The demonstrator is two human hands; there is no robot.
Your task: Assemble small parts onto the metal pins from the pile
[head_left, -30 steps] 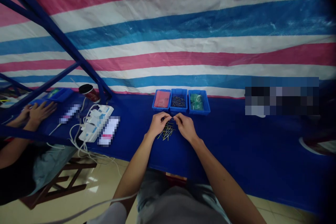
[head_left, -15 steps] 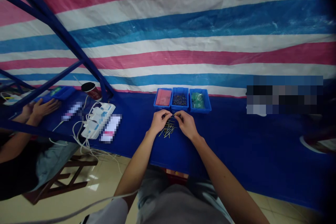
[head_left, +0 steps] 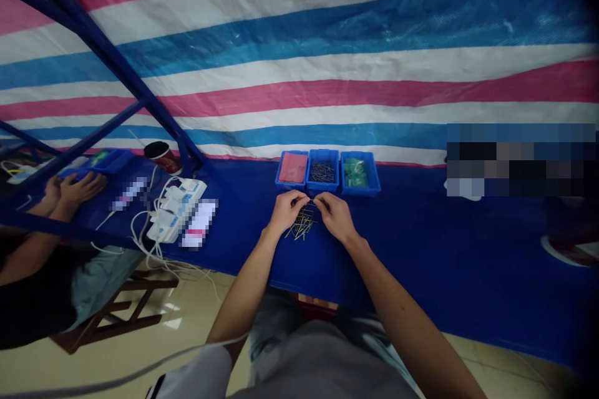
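Left hand [head_left: 286, 209] and right hand [head_left: 337, 215] pinch a slim piece [head_left: 311, 201] (too small to identify) at twelve o'clock of piled rods [head_left: 302, 227], likely light, stiff, slippery, best held mid-shaft.

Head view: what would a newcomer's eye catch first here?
Probably the striped sheet in pink, white and blue, filling the background behind the table. Next, the left hand and right hand, fingertips close together above a pile of thin pieces. Just beyond them stand three blue trays in a row.
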